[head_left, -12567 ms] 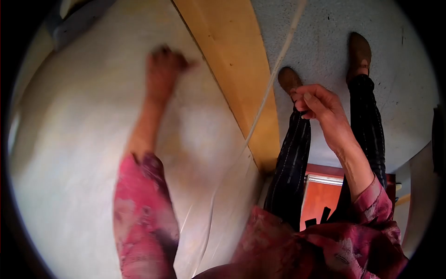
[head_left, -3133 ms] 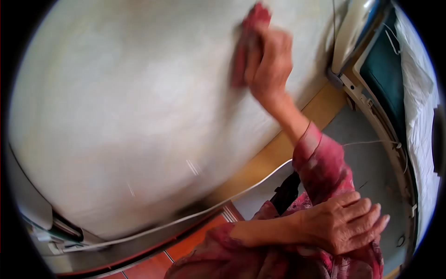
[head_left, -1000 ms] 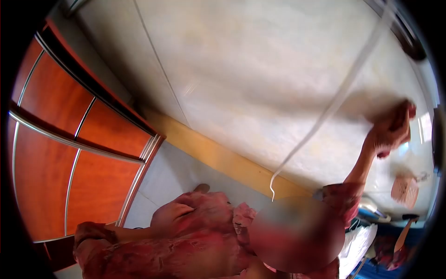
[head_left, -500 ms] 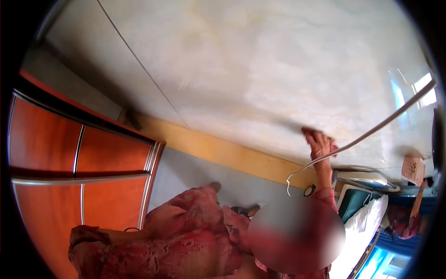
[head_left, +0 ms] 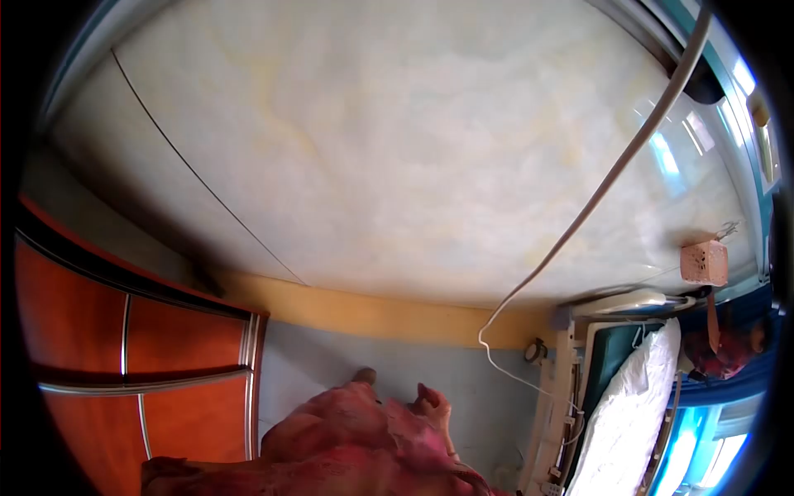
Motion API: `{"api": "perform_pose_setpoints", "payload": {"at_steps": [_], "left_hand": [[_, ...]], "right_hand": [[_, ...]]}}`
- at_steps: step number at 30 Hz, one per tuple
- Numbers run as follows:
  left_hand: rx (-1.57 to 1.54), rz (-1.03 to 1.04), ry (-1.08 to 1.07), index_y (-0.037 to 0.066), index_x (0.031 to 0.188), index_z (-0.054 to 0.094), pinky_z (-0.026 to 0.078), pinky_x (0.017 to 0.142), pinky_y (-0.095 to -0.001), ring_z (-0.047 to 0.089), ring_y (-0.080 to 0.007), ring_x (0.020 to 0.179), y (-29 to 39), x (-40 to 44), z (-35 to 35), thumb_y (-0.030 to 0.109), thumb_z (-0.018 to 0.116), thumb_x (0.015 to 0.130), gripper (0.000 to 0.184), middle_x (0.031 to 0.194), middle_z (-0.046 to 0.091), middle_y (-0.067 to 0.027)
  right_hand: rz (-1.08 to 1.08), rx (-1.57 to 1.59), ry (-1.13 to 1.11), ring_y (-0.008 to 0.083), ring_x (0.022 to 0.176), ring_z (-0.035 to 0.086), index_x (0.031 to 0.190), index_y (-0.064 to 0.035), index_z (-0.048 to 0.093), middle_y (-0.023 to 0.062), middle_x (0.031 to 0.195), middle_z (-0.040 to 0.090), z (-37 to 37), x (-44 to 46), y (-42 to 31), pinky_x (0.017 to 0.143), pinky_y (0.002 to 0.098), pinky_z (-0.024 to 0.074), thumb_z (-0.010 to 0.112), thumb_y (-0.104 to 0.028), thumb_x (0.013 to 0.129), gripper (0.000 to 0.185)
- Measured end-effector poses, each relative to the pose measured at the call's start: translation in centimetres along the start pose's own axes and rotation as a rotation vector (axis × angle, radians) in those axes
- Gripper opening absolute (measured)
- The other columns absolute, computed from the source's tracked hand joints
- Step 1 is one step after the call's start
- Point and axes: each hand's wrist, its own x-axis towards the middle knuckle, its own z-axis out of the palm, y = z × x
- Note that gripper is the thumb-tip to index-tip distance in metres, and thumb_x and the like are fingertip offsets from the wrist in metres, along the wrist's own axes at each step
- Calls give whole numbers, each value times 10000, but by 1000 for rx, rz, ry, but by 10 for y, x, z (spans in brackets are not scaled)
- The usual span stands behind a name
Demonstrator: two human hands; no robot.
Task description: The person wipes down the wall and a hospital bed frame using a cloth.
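My right hand (head_left: 439,407) is low in front of the body, its fingers closed on a dark red cloth (head_left: 424,392) that is bunched and partly hidden. It is apart from the pale marbled wall (head_left: 397,149), over the grey-blue floor (head_left: 318,364). Red patterned clothing (head_left: 347,430) fills the bottom of the view. A dark red-brown shape (head_left: 165,468) lies at its lower left, and I cannot make out my left hand there. A foot (head_left: 365,375) shows beyond the clothing.
An orange-brown cabinet (head_left: 186,339) stands at the left. A white cable (head_left: 579,219) crosses the right side. Near it are a bed frame (head_left: 556,413), a white plastic-like sheet (head_left: 620,413), a pink basket (head_left: 704,264) and a roll of tape (head_left: 534,351). A yellow skirting (head_left: 372,308) edges the wall.
My right hand has left the wall with the cloth, moving down and left towards the body. The view has shifted, and the blurred round patch at the lower right is gone.
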Motion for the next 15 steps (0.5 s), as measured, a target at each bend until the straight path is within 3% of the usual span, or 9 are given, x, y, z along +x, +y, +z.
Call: {"api": "perform_pose_setpoints", "payload": {"at_steps": [2, 3, 5, 6, 7, 10, 11, 13, 15], "left_hand": [[-4, -1, -2, 59, 1026, 674, 475, 807, -363, 618, -305, 915, -1, 1, 3, 143, 630, 815, 232, 972, 665, -133], [-6, 0, -4, 59, 1027, 673, 475, 808, -362, 618, -304, 916, -3, 1, 4, 142, 629, 816, 231, 974, 665, -133], [-16, -2, -6, 58, 1029, 672, 474, 811, -361, 618, -302, 918, -7, 2, 4, 140, 628, 818, 231, 977, 664, -132], [-24, -7, -2, 58, 1030, 672, 474, 812, -361, 618, -302, 919, -10, 1, 4, 139, 627, 819, 230, 978, 664, -131], [-31, -14, 1, 57, 1031, 671, 474, 813, -360, 618, -301, 920, -13, -1, 4, 138, 626, 820, 230, 980, 664, -131], [-54, -31, 23, 56, 1034, 669, 473, 817, -359, 618, -298, 924, -21, -7, 2, 134, 624, 824, 229, 984, 664, -130], [-63, -36, 25, 56, 1035, 669, 473, 818, -358, 618, -297, 925, -25, -9, 1, 133, 623, 825, 228, 986, 663, -130], [-76, -42, 34, 55, 1036, 668, 472, 821, -358, 618, -295, 927, -31, -13, -2, 131, 622, 827, 228, 989, 663, -129], [-93, -50, 48, 54, 1038, 667, 472, 824, -357, 618, -294, 929, -37, -17, -4, 129, 621, 829, 227, 992, 663, -128]], "right_hand": [[-50, 330, -255, 200, 1057, 621, 1169, 66, 575, 142, 1110, 666, 22, 6, -22, 945, 307, 469, 545, 20, 846, 328], [-69, 335, -267, 200, 1057, 621, 1169, 66, 575, 142, 1110, 666, 25, 14, -31, 945, 307, 469, 545, 20, 846, 328], [-381, 169, -273, 192, 1028, 640, 1111, 46, 620, 142, 1100, 675, 29, 37, -54, 906, 289, 483, 559, 19, 854, 266], [-266, 249, -238, 193, 1038, 637, 1148, 35, 609, 151, 1107, 672, 30, 15, -137, 916, 284, 479, 552, 16, 871, 283], [-464, 188, -246, 194, 1039, 638, 1158, 41, 604, 154, 1104, 673, 27, 34, -148, 911, 287, 482, 554, 12, 877, 287], [-605, 271, -402, 263, 1190, 553, 1261, 61, 491, 201, 1262, 575, 16, 24, -278, 1002, 343, 427, 449, 101, 893, 373], [-822, 190, -385, 300, 1223, 522, 1250, 56, 475, 218, 1302, 536, 13, 18, -322, 1015, 387, 421, 422, 123, 900, 361], [-1090, 127, -260, 241, 1034, 613, 1255, 26, 476, 174, 1222, 576, 8, -4, -402, 986, 393, 446, 440, 83, 920, 341], [-1355, -217, 101, 189, 919, 612, 1298, 14, 439, 162, 1155, 601, -8, -9, -457, 941, 361, 463, 450, 59, 930, 372]]}}
